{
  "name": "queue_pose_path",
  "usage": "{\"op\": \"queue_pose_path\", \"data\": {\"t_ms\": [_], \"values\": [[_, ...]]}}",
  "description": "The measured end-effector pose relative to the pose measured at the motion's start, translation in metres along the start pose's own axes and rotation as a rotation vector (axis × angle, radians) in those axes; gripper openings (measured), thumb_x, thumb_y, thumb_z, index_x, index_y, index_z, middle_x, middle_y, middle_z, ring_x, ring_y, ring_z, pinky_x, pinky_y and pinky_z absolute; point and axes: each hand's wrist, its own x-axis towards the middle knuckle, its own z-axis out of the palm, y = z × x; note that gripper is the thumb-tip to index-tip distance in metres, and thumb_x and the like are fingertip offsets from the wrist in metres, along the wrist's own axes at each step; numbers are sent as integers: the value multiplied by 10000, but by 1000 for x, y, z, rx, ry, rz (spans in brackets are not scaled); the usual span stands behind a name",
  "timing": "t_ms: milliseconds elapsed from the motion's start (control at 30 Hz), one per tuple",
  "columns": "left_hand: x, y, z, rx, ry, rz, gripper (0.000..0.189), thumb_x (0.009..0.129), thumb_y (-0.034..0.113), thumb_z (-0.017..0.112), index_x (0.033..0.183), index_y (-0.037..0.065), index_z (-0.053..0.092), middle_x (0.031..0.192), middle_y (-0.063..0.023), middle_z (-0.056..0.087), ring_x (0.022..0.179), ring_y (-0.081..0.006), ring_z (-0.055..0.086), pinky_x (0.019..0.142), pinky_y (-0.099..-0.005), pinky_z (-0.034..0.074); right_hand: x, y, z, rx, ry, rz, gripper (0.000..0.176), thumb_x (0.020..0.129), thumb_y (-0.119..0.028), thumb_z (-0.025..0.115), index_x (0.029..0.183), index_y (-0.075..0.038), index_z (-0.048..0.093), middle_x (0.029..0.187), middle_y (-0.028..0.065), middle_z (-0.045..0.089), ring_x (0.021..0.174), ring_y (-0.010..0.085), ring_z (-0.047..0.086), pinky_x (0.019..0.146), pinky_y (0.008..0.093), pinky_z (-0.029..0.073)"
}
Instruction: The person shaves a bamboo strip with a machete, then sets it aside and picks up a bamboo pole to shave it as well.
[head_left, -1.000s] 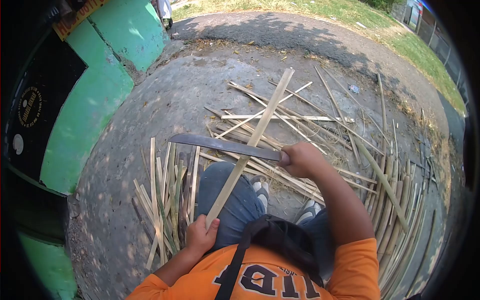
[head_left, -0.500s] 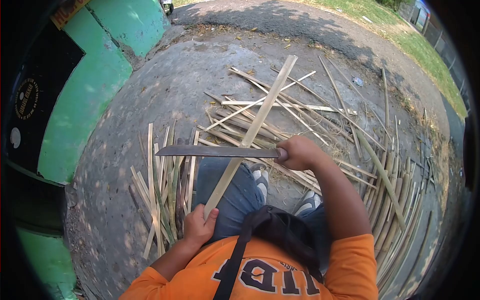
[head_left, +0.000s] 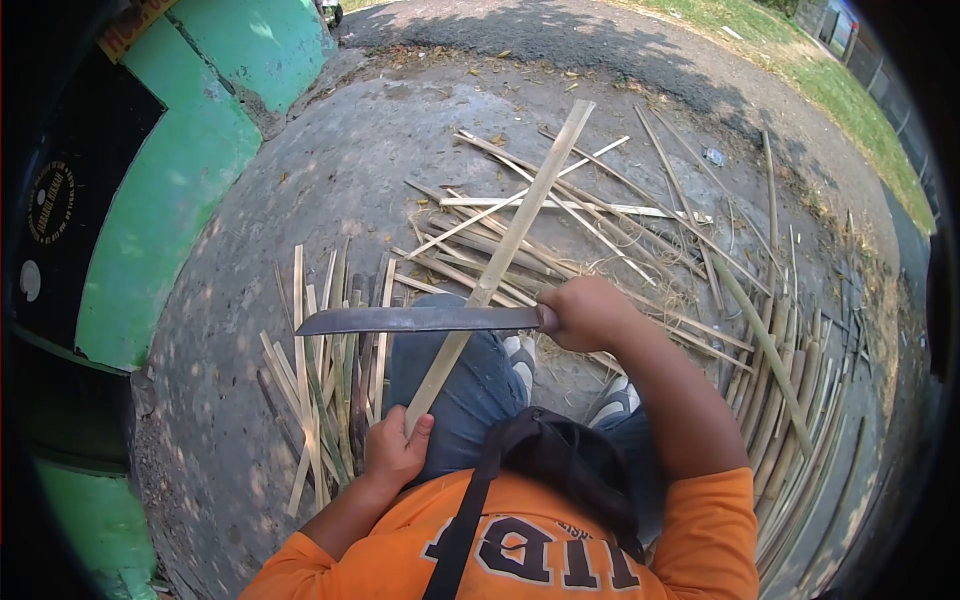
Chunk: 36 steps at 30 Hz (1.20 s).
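Observation:
My left hand (head_left: 396, 446) is closed round the lower end of a long, flat bamboo strip (head_left: 530, 212), thumb along its edge. The strip slants up and away to the right, over my left knee. In my right hand (head_left: 583, 312) is the handle of a machete (head_left: 420, 319) with a long dark blade. The blade points left and lies crosswise over the strip, overlapping it above my knee. Most of the handle is hidden inside my fist.
Split bamboo strips (head_left: 480, 232) lie in a loose crossing pile ahead of my feet. More strips (head_left: 312, 400) are bunched at my left. Bamboo poles (head_left: 775, 400) stretch along my right side. A green wall (head_left: 150, 230) stands at the left, and a black bag (head_left: 565, 460) rests on my lap.
The machete has shifted slightly left and down along the strip, towards me, with its blade face tilted more into view. My left hand and the strip have barely moved.

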Motion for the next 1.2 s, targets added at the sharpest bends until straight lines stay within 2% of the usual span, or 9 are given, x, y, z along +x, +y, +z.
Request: {"op": "queue_pose_path", "data": {"t_ms": [200, 400, 500, 733, 867, 967, 1067, 1200], "values": [[0, -2, 0, -24, -8, 3, 528, 1019, 509, 610, 858, 6, 592, 690, -247, 625, 669, -481, 645, 574, -501, 486, 6, 4, -2, 22, -47, 38, 169, 767, -223, 669, 894, -135, 736, 838, 158, 721, 847, 392, 700, 762, 509, 555], [-1, -1, -2, -28, -10, -10, 532, 1018, 512, 612, 859, 5, 590, 698, -250, 628, 686, -488, 647, 584, -505, 489, 10, 21, 2, 0, 42, 63, 151, 782, -210, 649, 863, -103, 719, 813, 188, 705, 815, 410, 687, 766, 521, 549], [1, 0, -1, -36, 3, 2, 534, 1017, 512, 612, 851, 5, 585, 691, -251, 621, 684, -493, 642, 582, -509, 485, 7, 45, -3, 93, 134, 186, 150, 797, -194, 636, 865, -83, 709, 824, 203, 706, 813, 424, 680, 771, 527, 547], [1, -1, 0, -33, -18, -42, 536, 1015, 510, 615, 833, 7, 577, 678, -251, 609, 675, -492, 638, 572, -509, 472, 2, 25, -7, 80, 159, 86, 146, 804, -205, 659, 893, -99, 707, 829, 195, 711, 811, 424, 685, 758, 525, 550], [1, 1, -2, -3, -18, -29, 537, 1018, 510, 612, 830, 9, 573, 678, -248, 611, 671, -486, 643, 570, -497, 477, 7, 16, 4, 11, 85, 30, 112, 814, -203, 676, 875, -109, 682, 774, 189, 682, 817, 435, 677, 752, 547, 541], [0, -1, -2, -24, -16, -12, 541, 1019, 514, 609, 829, 9, 572, 681, -248, 615, 674, -484, 647, 573, -494, 481, 7, 22, -5, -18, 106, 64, 109, 789, -180, 645, 860, -113, 693, 802, 180, 705, 790, 413, 680, 744, 524, 548], [2, -1, -3, -41, -23, -3, 544, 1019, 517, 607, 828, 8, 572, 684, -247, 617, 676, -483, 648, 575, -496, 483, 11, 52, 6, 86, 230, 177, 128, 808, -179, 619, 865, -94, 696, 814, 197, 704, 802, 427, 674, 750, 527, 543], [2, -1, -5, -8, -37, 2, 546, 1021, 515, 606, 826, 7, 570, 675, -243, 610, 661, -480, 643, 572, -493, 480, 6, 51, 3, 102, 240, 206, 149, 826, -183, 599, 873, -83, 699, 827, 211, 702, 820, 442, 670, 765, 537, 538]]}}
